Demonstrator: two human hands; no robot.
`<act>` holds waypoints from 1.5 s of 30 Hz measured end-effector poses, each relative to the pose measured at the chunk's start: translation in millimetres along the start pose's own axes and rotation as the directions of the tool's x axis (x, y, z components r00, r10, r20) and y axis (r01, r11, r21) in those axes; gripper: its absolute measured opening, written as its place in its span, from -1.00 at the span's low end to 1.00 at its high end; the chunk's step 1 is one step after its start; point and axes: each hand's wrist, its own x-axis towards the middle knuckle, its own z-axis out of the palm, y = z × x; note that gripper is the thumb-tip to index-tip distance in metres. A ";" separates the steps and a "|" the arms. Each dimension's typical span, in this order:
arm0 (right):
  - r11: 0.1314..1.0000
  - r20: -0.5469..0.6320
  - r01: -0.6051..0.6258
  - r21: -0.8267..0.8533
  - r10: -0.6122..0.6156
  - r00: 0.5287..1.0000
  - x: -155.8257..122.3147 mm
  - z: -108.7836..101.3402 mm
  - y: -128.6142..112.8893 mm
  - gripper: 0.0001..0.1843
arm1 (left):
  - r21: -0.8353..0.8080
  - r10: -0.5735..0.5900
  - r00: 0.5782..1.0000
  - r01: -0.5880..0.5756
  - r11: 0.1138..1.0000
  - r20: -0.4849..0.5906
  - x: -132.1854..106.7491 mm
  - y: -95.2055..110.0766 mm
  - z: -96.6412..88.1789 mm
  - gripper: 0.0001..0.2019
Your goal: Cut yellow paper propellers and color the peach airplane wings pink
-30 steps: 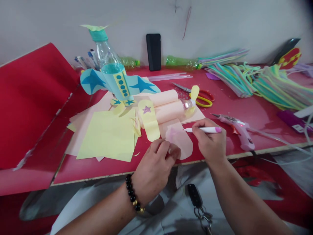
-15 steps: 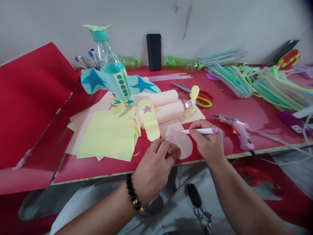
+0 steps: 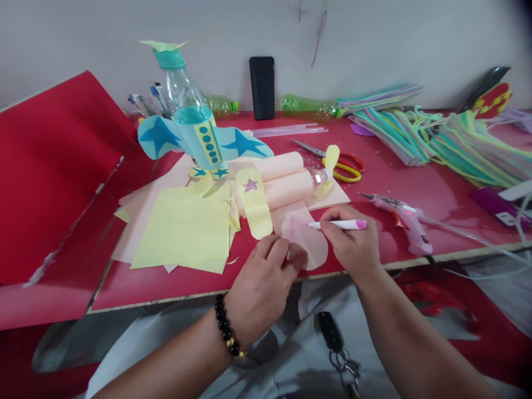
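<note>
Pale pink paper cut-out, one, round-edged, flat at the near edge of the red table; long axis from about 10 to 4 o'clock, faint pink-purple colouring toward its 10 o'clock end. Clock centred on the cut-out throughout

Right hand: 3 o'clock, fingers closed round a white felt-tip marker with a pink end. Marker axis 9 to 3 o'clock, nib to 9, over the upper part of the cut-out beside the colouring; contact of nib with paper cannot be told. From these fingers the cut-out lies at about 8 o'clock, just beside

Left hand: 8 o'clock, the nearer of the two, curled fingers touching the cut-out's near left edge; whether they pinch or merely press cannot be told

Surrounding items: yellow paper strip with purple star, 10 o'clock; bottle wrapped in pale pink paper, 11; scissors, between 12 and 1; pink glue gun, 2; yellow paper sheet, 9, well apart
</note>
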 end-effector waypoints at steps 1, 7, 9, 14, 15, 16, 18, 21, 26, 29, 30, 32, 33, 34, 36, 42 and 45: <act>1.000 0.053 0.009 0.029 -0.011 0.999 -0.6 -0.3 -0.2 -0.86 | -0.010 -0.007 1.000 0.007 1.000 0.000 -0.3 -0.1 0.7 -0.72; 1.000 -0.016 0.020 0.019 -0.020 1.000 -1.2 -0.1 -0.4 -0.87 | 0.002 0.008 1.000 -0.008 1.000 0.001 -0.3 -0.3 -0.1 -0.72; 0.999 -0.024 0.026 -0.020 -0.026 0.999 -0.8 0.4 -0.2 -0.88 | -0.002 0.007 1.000 -0.007 1.000 -0.002 0.0 -0.5 -0.5 -0.72; 0.994 0.183 0.068 0.084 -0.082 0.980 -1.1 -0.3 -0.9 -0.89 | -0.011 -0.006 1.000 0.006 1.000 -0.004 -0.1 -1.0 0.4 -0.72; 0.995 0.166 0.065 0.076 -0.077 0.983 -1.1 -0.4 -1.1 -0.90 | -0.008 -0.002 1.000 0.002 1.000 -0.005 -0.2 -1.0 0.4 -0.72; 0.997 0.128 0.063 0.055 -0.070 0.989 -1.1 -0.5 -1.3 -0.91 | -0.004 0.004 1.000 -0.004 1.000 -0.007 -0.4 -0.9 0.4 -0.72; 0.997 0.080 0.069 0.016 -0.070 0.994 -0.9 -0.7 -1.5 -0.92 | -0.001 0.012 1.000 -0.012 1.000 -0.010 -0.6 -0.6 0.0 -0.71; 0.993 0.187 0.105 0.059 -0.115 0.976 -0.9 -1.0 -1.3 -0.92 | -0.004 0.002 1.000 -0.002 1.000 -0.005 -0.5 -0.1 -0.8 -0.71; 0.997 0.121 0.064 0.053 -0.070 0.990 -1.6 -0.9 0.0 -0.93 | 0.008 0.012 1.000 -0.011 1.000 -0.025 0.3 0.0 -1.3 -0.71; 0.995 0.192 0.054 0.088 -0.070 0.979 -1.3 -0.7 -0.2 -0.90 | 0.006 0.003 1.000 -0.003 1.000 -0.020 0.6 0.1 -1.6 -0.72; 0.993 0.208 0.050 0.107 -0.071 0.975 -1.0 -0.6 -0.4 -0.90 | 0.008 0.001 1.000 0.000 1.000 -0.015 0.7 0.2 -1.7 -0.72; 0.993 0.202 0.045 0.106 -0.066 0.977 -0.2 -0.5 -1.2 -0.91 | 0.017 0.004 1.000 -0.004 1.000 -0.010 0.8 0.3 -1.7 -0.72; 0.994 0.183 0.048 0.094 -0.065 0.981 0.1 -0.5 -1.7 -0.93 | 0.021 0.010 1.000 -0.010 1.000 -0.009 0.8 0.2 -1.6 -0.72; 0.995 0.179 0.051 0.086 -0.065 0.982 0.4 -0.5 -2.2 -0.94 | 0.021 0.013 1.000 -0.013 1.000 -0.009 0.8 0.1 -1.3 -0.72; 0.995 0.225 0.043 0.094 -0.063 0.972 0.7 -0.8 -3.2 -0.92 | 0.005 0.005 1.000 -0.005 1.000 -0.013 0.6 -0.4 -0.4 -0.72; 0.995 0.175 0.031 0.098 -0.048 0.983 1.1 -1.0 -3.0 -0.93 | -0.032 0.000 1.000 -0.001 0.999 -0.013 -0.5 -0.8 1.0 -0.72; 0.990 0.260 0.026 0.140 -0.062 0.964 1.4 -1.7 -2.7 -0.90 | -0.019 -0.012 1.000 0.011 1.000 -0.014 -0.8 -0.2 0.8 -0.71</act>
